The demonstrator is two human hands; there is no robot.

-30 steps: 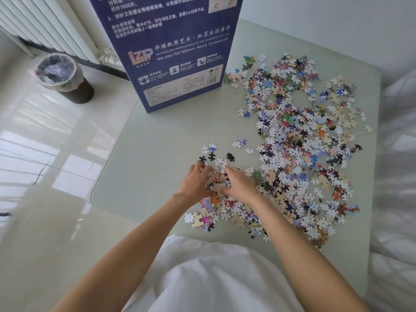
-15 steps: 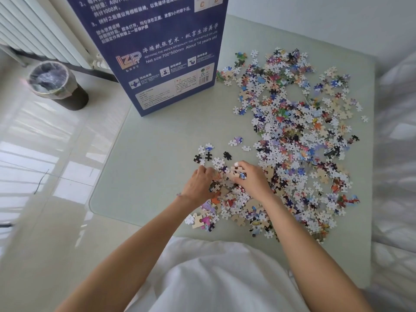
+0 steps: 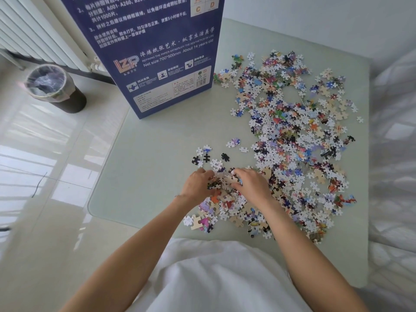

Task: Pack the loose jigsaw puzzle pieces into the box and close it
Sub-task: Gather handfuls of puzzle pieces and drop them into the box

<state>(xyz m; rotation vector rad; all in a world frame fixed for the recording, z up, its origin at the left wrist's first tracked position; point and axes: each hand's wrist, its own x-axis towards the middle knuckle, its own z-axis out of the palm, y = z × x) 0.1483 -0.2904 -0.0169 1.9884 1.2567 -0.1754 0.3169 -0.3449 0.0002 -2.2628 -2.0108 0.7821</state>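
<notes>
Both hands [image 3: 221,184] gather puzzle pieces [image 3: 292,136] beside upright box [image 3: 155,52]

The box [image 3: 155,55] was dark blue with white lettering, an orange logo and a pale panel near its base. Right of the box, the puzzle pieces [image 3: 290,140] were a mix of white, blue, red, orange, black and tan. The table [image 3: 144,176] under the box was pale green. Left of the box, the bin [image 3: 56,88] was dark brown with a clear liner.
</notes>
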